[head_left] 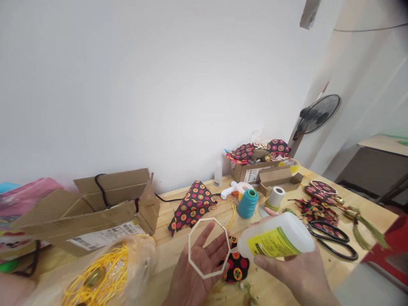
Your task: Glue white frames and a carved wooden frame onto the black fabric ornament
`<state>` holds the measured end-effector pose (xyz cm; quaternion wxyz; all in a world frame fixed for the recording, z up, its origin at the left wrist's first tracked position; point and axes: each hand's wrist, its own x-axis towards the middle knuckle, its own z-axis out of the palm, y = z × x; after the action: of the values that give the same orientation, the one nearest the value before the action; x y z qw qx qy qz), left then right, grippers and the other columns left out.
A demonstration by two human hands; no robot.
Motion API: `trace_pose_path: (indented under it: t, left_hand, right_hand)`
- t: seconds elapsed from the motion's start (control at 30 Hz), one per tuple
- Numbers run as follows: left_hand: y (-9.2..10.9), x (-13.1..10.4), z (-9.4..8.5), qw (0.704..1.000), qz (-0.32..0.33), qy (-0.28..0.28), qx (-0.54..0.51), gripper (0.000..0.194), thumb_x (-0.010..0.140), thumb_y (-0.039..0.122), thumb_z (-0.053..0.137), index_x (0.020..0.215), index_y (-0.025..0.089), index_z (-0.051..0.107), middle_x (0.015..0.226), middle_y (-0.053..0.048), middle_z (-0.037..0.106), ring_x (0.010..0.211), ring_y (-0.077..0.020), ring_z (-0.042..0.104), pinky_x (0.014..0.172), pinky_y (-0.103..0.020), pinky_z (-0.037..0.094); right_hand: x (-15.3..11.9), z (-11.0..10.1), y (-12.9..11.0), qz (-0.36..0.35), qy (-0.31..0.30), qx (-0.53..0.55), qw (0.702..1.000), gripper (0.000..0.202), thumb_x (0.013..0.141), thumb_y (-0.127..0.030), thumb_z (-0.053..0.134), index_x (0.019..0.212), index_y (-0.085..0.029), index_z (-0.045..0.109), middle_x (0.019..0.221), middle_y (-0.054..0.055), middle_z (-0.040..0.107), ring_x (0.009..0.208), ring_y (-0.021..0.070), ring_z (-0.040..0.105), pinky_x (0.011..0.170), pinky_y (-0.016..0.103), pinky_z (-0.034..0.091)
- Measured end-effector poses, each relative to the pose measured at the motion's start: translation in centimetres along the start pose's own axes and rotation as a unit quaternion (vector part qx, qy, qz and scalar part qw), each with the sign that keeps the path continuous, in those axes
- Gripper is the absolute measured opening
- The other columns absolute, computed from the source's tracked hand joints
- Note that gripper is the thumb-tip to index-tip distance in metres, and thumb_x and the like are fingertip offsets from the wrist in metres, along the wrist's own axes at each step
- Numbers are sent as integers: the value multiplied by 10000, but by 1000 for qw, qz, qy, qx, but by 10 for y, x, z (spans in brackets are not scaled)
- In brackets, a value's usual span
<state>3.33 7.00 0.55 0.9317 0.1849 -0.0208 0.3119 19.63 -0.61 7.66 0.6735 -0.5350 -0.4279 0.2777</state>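
Note:
My left hand (200,272) is palm up with its fingers stretched, holding a thin, pale octagonal frame (190,244) across the palm and fingers. My right hand (295,272) grips a white plastic bottle (296,231) with a yellow label. The bottle is tilted on its side, its narrow tip pointing left at the frame's right edge; whether the two touch I cannot tell. Below that tip lies a black patterned fabric piece (237,272) with colourful round motifs, partly behind my left fingers.
Behind my hands are folded patterned fabric (194,206), a teal thread cone (247,204) and a white glue gun (229,191). Black-handled scissors (338,244) lie right. An open cardboard box (111,212) and a plastic bag of yellow cords (108,272) stand left. Another person's blurred arm (14,289) shows lower left.

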Motion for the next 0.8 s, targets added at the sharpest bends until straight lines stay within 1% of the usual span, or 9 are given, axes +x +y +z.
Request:
trace_pose_path:
  t: [0.07,0.1,0.23,0.33,0.4,0.47,0.53,0.63,0.8]
  left_hand:
    - [0,1,0,1000,-3,4,0,533,718,474,569,1192,237,511,1223,-129,560,1109,-236,518,808,-310,476]
    - [0,1,1,1000,-3,5,-1,531,718,472,571,1191,238,512,1224,-129,559,1108,-234,519,806,-310,476]
    - [1,1,1,1000,2,18,-2,524,707,480,584,1170,239,532,1189,-129,584,1086,-234,533,824,-334,462]
    - [0,1,1,1000,9,25,6,522,695,470,608,1154,229,547,1166,-138,597,1055,-242,552,814,-344,461]
    - [-2,1,2,1000,10,18,14,501,703,433,620,1155,229,545,1148,-137,609,1019,-231,575,776,-327,477]
    - [-4,1,2,1000,11,13,15,476,713,416,621,1146,232,551,1132,-128,621,1009,-217,581,757,-314,485]
    - [-6,1,2,1000,17,7,16,463,719,421,615,1137,230,558,1128,-125,625,1012,-211,578,761,-318,484]
    - [-8,1,-1,999,27,-4,20,449,737,430,594,1143,244,551,1131,-118,625,984,-200,591,760,-323,480]
    - [-10,-3,-8,1000,25,0,10,300,739,435,589,985,271,640,1077,-81,659,986,-194,591,765,-321,466]
  right_hand:
    - [0,-1,0,-1,7,0,1000,414,495,-261,789,869,-227,614,734,-7,725,629,199,682,568,222,566]
    - [1,-1,0,0,-4,-2,1000,386,499,-250,787,845,-221,618,726,0,727,624,203,683,561,224,567]
    - [3,-6,-2,7,-89,-13,996,273,523,-244,771,760,-203,642,710,21,728,609,215,685,546,222,564]
    - [6,-6,-6,13,-108,-5,994,295,535,-248,762,807,-199,661,763,39,734,668,230,691,587,228,566]
    - [9,0,-9,21,-99,6,995,286,550,-250,756,814,-191,666,783,59,734,694,237,692,603,234,566]
    - [11,11,-12,27,-74,34,996,299,546,-251,763,820,-188,663,796,67,733,697,235,693,609,237,567]
    - [11,26,-15,43,-50,77,995,330,519,-260,780,817,-192,653,785,60,733,687,227,692,611,241,568]
    - [8,45,-17,81,-33,119,989,376,463,-301,804,781,-195,635,738,47,731,668,225,688,609,251,568]
    - [2,56,-17,109,22,96,989,460,383,-353,827,772,-189,643,711,53,730,657,235,684,584,250,566]
